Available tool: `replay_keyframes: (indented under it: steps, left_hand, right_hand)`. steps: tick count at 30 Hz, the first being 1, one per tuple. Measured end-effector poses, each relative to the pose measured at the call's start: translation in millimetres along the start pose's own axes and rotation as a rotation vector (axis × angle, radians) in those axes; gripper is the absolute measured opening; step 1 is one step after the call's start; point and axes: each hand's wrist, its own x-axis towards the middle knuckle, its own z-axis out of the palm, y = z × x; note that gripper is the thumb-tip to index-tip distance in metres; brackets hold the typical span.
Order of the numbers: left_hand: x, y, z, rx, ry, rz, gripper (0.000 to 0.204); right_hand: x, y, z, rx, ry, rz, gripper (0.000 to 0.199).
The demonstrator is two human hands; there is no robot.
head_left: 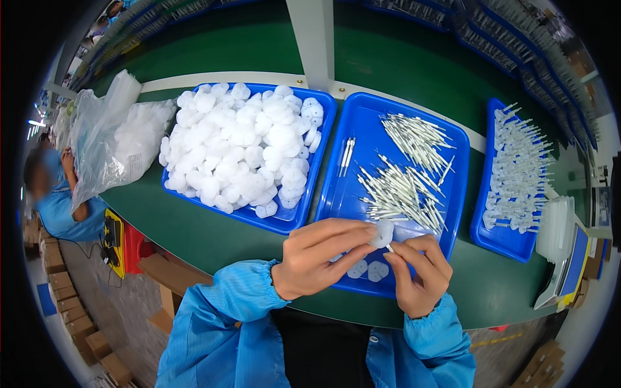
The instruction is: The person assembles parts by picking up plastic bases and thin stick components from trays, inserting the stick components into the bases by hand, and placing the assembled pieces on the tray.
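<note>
Pinched in the fingers of my left hand (323,252) is a translucent white plastic disc (384,233). My right hand (422,273) grips a thin white stick (389,248) by thumb and fingertips, and its end meets the disc's lower edge; whether it passes into the disc I cannot tell. Both hands are over the near edge of the middle blue tray (460,194). Several loose white discs (376,271) lie in that tray under my hands. Farther back in it, thin white sticks (401,191) with dark tips form two heaps, and a few lie apart at left.
Left stands a blue tray (326,123) heaped with white discs (239,142). A narrower blue tray (482,213) at right holds rows of disc-and-stick pieces (517,174). Clear plastic bags (129,142) lie at far left, near another person (71,207). Clear containers (555,226) stand at far right.
</note>
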Motion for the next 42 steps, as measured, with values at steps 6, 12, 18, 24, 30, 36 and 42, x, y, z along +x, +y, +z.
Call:
replay_keyframes:
  steps: [6,12,18,24,30,36,42]
  left_hand:
    - [2.4,-1.0,-5.5,0.055,-0.155,-0.026,0.038]
    - [4.1,-0.4,-9.7,0.003,-0.151,-0.066,0.032]
    - [2.2,-1.2,-5.7,-0.025,-0.077,0.061,0.028]
    - [4.1,-0.7,-6.2,-0.147,-0.069,-0.216,0.028]
    - [4.9,-4.3,-6.1,-0.138,-0.105,-0.325,0.028]
    - [8.0,-5.4,-8.7,-0.071,-0.128,-0.334,0.022]
    - [3.5,-14.7,-9.3,-0.23,-0.115,-0.458,0.024]
  right_hand:
    - [0.4,1.4,7.8,-0.151,0.007,-0.091,0.027]
    - [0.9,2.5,6.8,-0.103,-0.033,-0.057,0.025]
    - [-3.3,7.2,7.1,0.022,-0.058,0.029,0.025]
    - [9.5,1.9,-0.8,-0.032,-0.202,0.015,0.024]
    - [16.3,29.4,-8.4,-0.44,-0.16,-0.013,0.021]
    - [13.2,36.9,-4.1,-0.545,-0.341,-0.049,0.018]
    - [11.8,29.8,-14.4,-0.206,-0.204,0.102,0.021]
